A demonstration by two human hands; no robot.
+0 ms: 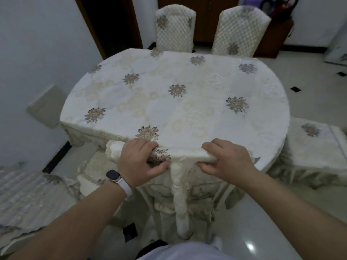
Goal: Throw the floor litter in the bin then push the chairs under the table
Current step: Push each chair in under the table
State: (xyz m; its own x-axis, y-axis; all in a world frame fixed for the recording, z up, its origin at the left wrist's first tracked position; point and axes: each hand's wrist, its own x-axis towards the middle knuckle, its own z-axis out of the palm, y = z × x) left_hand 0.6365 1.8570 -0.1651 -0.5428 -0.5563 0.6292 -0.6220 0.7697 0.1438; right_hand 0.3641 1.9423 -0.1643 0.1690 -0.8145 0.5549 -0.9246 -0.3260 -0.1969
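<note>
The person is wearing a smartwatch point(114, 176) with a dark square face and white band behind the left hand point(139, 162), and a pale top point(187, 252).

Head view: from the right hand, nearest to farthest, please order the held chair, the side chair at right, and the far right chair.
1. Held chair, gripped by the right hand, at the near edge of the table.
2. Side chair, to the right of the table.
3. Far right chair, across the table.
</note>
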